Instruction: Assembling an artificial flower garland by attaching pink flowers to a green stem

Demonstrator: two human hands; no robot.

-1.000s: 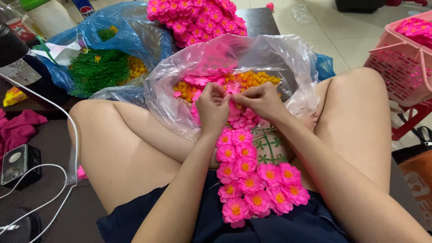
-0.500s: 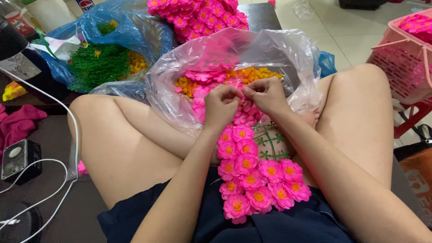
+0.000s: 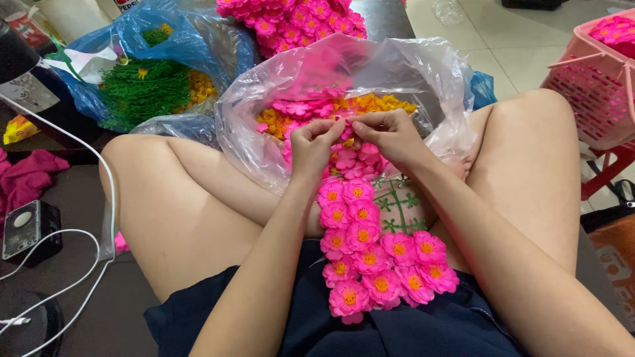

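- Head view: the left hand [image 3: 311,142] and right hand [image 3: 390,135] have moved closer together, both pinching one pink flower [image 3: 346,130].
- It sits over the bag [image 3: 423,79], joining the flower strip [image 3: 370,244].

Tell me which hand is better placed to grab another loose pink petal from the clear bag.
Probably the left hand: its fingers sit just beside the loose pink petals in the clear plastic bag. The right hand lies nearer the yellow centres and pinches the flower strip.
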